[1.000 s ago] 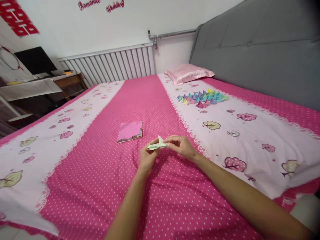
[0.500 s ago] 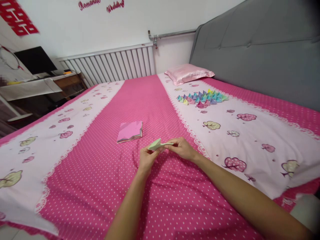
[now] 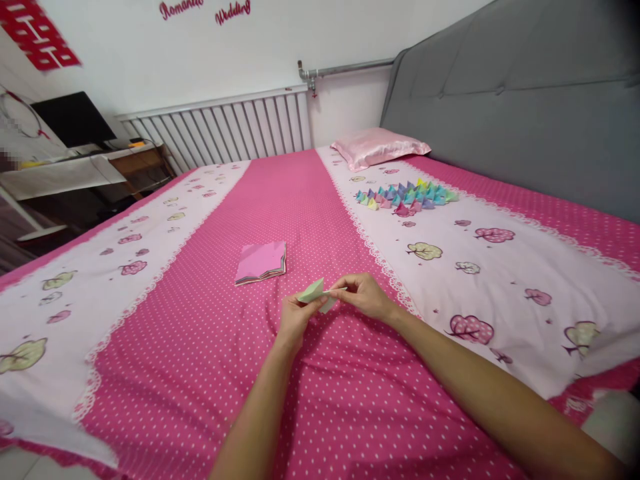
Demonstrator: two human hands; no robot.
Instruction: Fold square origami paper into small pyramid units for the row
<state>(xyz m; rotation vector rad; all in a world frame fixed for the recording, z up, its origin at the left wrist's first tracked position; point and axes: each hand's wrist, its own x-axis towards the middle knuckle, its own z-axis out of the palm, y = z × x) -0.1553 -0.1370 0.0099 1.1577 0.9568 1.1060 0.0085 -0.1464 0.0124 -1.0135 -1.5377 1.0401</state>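
A pale green piece of folded paper [image 3: 312, 291] is held between both hands above the pink dotted bedspread. My left hand [image 3: 296, 316] is closed on its left part, fingers and thumb pinching it. My right hand [image 3: 364, 295] pinches its right end between thumb and fingertips. One flap stands up on the left, and a paler part hangs below between the hands. Beyond my left hand lies a stack of square coloured paper [image 3: 261, 261], a pink sheet on top.
Several small folded paper pieces [image 3: 407, 195] in many colours stand grouped on the bedspread [image 3: 280, 193]. Behind them lies a pink satin pillow [image 3: 380, 147]. A grey headboard [image 3: 520, 100] rises at the right. A radiator [image 3: 225, 127] lines the wall; a desk with a monitor [image 3: 74, 120] stands left.
The paper's left flap stands a little higher, and a pale part now shows below it between the hands. Both hands keep their grip in nearly the same place.
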